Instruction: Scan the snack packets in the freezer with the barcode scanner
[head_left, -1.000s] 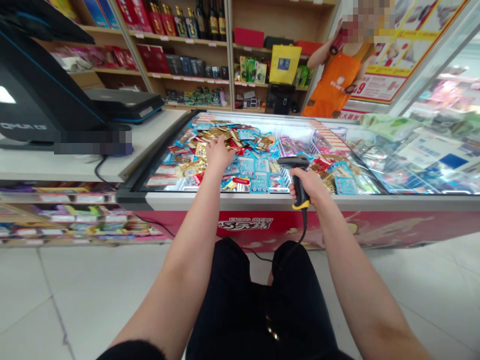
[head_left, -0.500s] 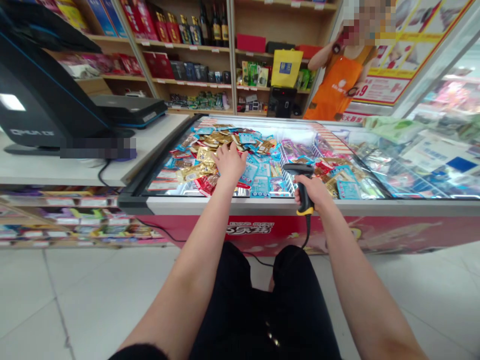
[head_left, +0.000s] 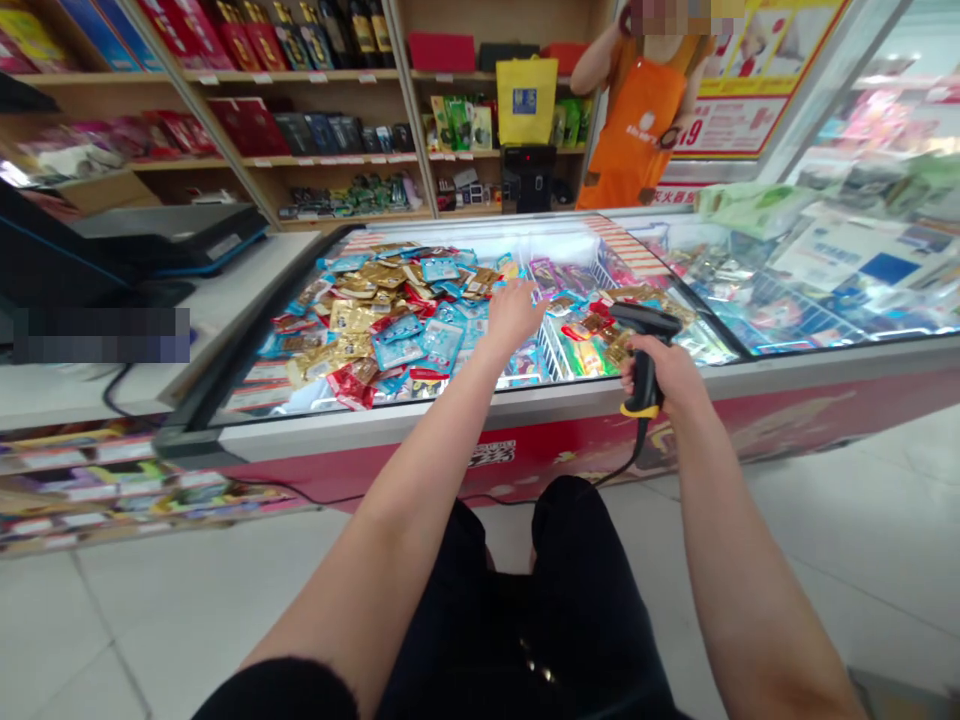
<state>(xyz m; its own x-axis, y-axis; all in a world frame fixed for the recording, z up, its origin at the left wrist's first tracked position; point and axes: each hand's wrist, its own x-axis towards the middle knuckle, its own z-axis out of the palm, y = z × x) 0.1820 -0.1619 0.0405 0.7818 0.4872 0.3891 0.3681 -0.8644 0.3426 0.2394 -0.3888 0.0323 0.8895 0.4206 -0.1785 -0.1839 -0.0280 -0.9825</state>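
Observation:
My right hand (head_left: pixel 667 378) is wrapped round the grip of a black and yellow barcode scanner (head_left: pixel 646 320), held above the front edge of a chest freezer (head_left: pixel 405 420). A cable runs down from its handle. My left hand (head_left: pixel 517 312) reaches over the freezer's glass top, fingers stretched forward and nothing plainly in them. To its left spreads a pile of small snack packets (head_left: pixel 379 290), gold, blue and red. More packets (head_left: pixel 592 320) lie to its right, beyond a white wire divider (head_left: pixel 553 350). Whether the left fingertips touch any packet I cannot tell.
A black checkout machine (head_left: pixel 52 250) and a flat scale (head_left: pixel 172 235) stand on the left counter (head_left: pixel 247 290). Across the freezer is a person in an orange apron (head_left: pixel 630 130). Shelves with bottles and boxes line the back. Plastic bags (head_left: pixel 757 210) lie at right.
My left hand has moved right, off the gold packets and toward the wire divider. The scanner in my right hand has shifted slightly right. The view has turned a little.

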